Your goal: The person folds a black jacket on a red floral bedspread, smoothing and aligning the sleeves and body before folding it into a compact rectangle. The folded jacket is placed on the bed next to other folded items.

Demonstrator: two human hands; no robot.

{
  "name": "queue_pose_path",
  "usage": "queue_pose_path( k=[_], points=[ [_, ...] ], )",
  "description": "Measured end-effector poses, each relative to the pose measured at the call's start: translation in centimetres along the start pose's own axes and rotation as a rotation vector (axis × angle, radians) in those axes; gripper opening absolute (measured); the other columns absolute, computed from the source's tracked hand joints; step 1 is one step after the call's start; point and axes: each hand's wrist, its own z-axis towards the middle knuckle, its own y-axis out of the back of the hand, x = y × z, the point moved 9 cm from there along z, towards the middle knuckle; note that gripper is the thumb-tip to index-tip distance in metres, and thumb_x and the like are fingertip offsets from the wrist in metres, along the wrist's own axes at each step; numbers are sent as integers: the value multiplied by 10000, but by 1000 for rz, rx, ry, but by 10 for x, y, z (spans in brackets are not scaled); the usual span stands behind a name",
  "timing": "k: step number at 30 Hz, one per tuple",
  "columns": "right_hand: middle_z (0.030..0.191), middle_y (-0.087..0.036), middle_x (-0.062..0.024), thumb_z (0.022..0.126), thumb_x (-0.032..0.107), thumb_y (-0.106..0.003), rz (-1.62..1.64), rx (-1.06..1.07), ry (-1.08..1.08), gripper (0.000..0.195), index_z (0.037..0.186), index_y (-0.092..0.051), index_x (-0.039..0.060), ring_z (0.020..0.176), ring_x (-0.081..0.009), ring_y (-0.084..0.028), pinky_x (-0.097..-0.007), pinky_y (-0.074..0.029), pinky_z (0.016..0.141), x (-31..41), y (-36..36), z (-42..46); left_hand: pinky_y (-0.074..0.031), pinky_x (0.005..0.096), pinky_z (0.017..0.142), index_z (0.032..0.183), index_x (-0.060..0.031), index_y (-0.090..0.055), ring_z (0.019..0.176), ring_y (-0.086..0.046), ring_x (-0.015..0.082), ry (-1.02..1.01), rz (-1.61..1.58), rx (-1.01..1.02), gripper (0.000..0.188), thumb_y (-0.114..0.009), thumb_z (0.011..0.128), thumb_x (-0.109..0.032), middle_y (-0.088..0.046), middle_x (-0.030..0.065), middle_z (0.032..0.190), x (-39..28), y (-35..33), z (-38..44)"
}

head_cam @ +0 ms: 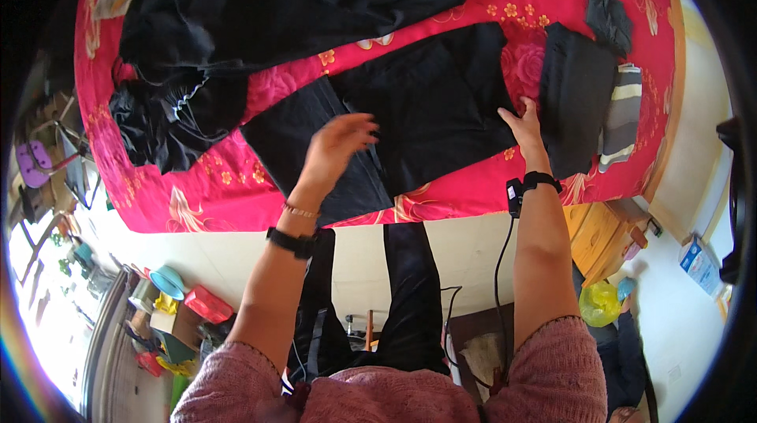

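A black garment (432,109), its left part folded over in a flap (319,145), lies flat on a red floral bedcover (195,210). My left hand (343,139), blurred, is over the fold with loosely curled fingers and nothing visible in it. At the garment's right edge, my right hand (523,121) has thumb and fingers spread; whether it touches the cloth is hard to tell. Just right of that hand lies a folded dark garment (573,98), beside a striped folded cloth (622,115).
A large black garment (295,9) spreads across the far side. Bunched black cloth with a white drawstring (189,98) lies left. A small dark folded cloth (609,20) sits far right. Wooden drawers (597,239) stand below the bed's right end. A cable (502,269) hangs from my right wrist device.
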Motion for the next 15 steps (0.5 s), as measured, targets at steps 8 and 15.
queue_pose_path(
  k=[8, 15],
  points=[
    [1356, -581, -181, 862, 141, -684, 294, 301, 104, 561, 1371, -524, -33, 1223, -247, -553, -317, -390, 1053, 53, -11, -35, -381, 516, 1084, 1523, -82, -309, 1338, -459, 381, 357, -234, 338, 648, -347, 1045, -518, -417, 169, 1516, 19, -80, 115],
    [1286, -612, -154, 853, 40, -618, -29, 408, 471, 636, 1464, -457, 116, 1148, -322, -615, -371, -504, 941, 158, -61, -156, -294, 615, 1102, 1541, -116, -288, 1410, -348, 416, 469, -199, 268, 892, -337, 925, -758, -378, 174, 1546, 9, -100, 145]
  ],
)
